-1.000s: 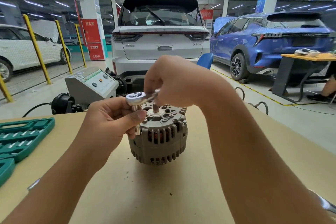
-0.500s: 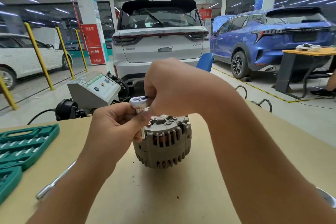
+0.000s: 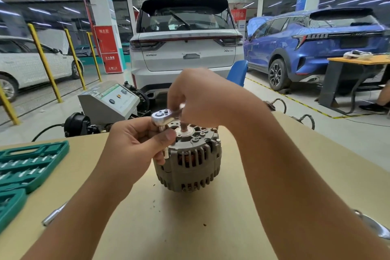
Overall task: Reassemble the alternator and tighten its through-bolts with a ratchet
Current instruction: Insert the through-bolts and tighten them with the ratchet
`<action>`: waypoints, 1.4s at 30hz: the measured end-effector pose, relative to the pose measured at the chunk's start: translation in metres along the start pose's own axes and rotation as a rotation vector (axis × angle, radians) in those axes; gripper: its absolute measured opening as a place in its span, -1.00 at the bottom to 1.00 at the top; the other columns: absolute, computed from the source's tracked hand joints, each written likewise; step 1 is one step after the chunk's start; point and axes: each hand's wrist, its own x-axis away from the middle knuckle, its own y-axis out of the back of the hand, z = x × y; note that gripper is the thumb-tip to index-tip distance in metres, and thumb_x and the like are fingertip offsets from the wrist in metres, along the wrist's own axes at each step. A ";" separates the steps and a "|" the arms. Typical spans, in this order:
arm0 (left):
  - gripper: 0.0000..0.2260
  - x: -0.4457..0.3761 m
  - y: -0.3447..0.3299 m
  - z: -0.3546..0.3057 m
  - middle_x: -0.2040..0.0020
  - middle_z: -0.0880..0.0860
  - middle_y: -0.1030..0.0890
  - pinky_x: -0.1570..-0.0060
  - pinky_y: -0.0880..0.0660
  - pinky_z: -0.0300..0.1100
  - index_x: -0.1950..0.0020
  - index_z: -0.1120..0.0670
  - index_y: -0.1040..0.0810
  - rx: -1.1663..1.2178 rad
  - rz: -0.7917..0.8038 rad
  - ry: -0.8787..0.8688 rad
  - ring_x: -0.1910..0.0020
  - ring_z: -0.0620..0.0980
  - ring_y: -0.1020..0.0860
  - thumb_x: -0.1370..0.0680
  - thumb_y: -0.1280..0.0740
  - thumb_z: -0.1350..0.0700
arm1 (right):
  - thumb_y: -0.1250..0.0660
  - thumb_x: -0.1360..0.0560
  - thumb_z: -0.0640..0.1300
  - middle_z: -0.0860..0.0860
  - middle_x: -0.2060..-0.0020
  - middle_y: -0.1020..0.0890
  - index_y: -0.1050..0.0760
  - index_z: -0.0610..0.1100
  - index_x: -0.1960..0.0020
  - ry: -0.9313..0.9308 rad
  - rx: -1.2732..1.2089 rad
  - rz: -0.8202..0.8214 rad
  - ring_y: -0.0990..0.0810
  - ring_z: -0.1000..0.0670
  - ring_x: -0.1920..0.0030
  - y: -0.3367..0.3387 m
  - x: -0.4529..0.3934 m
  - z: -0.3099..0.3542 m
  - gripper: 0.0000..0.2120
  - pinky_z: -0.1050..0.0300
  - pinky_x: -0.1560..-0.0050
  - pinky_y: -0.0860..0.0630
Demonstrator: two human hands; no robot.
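Alternator (image 3: 187, 162) stands shaft-up mid counter (image 3: 211, 228), prob. so bolt heads face up; ratchet (image 3: 163, 117) head sits over its L rim w/ extension running down the housing side to a through-bolt. L hand (image 3: 135, 143) pinches the extension, fingers (image 3: 168, 135) curled round it, likely steadying; R hand (image 3: 202, 99) curls round the handle to swing it. Beyond: green socket case (image 3: 27, 167) at L edge, grey tester box (image 3: 109, 101), white SUV (image 3: 185, 48) w/ an "X"-something badge, red sign (image 3: 108, 48) w/ writing too blurred to read.
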 end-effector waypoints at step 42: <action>-0.93 -0.001 0.003 0.005 0.30 0.15 -0.67 0.41 -0.53 -0.17 0.09 0.01 -0.76 -0.039 -0.016 -0.026 0.47 -0.02 -0.50 -0.44 -0.52 0.11 | -0.44 -0.43 -0.23 0.03 0.21 -0.63 -0.65 -0.04 0.07 0.009 0.104 -0.050 -0.64 -0.03 0.20 -0.003 -0.003 0.003 -0.87 0.05 0.27 -0.63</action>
